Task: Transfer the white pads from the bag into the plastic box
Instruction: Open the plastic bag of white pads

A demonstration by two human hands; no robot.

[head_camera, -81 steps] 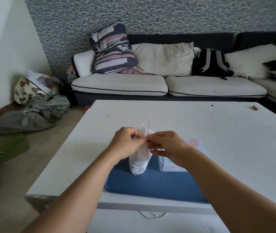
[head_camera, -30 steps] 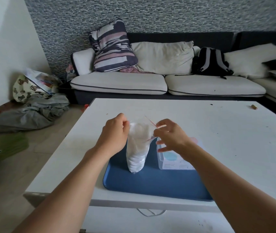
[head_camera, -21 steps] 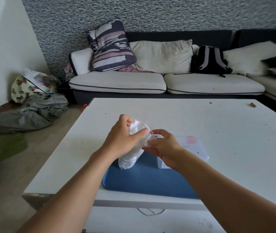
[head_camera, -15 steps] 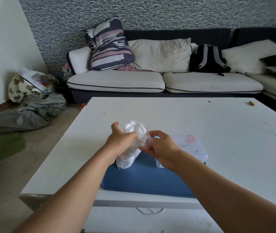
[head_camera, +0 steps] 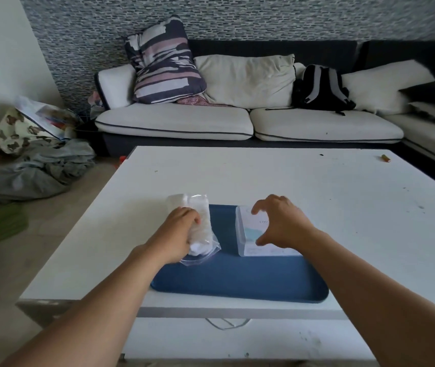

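The left hand point(head_camera: 178, 235) grips the clear bag point(head_camera: 197, 229) of white pads point(head_camera: 200, 217), fingers point(head_camera: 193, 217) curled round its middle; the bag lies tilted across the left edge of the blue tray point(head_camera: 237, 279) on the white table point(head_camera: 264, 178). The right hand point(head_camera: 281, 221) hovers over the plastic box point(head_camera: 244, 234), which stands on the tray just right of the bag, its fingers spread wide in a claw and holding nothing; whether they touch the lid cannot be told
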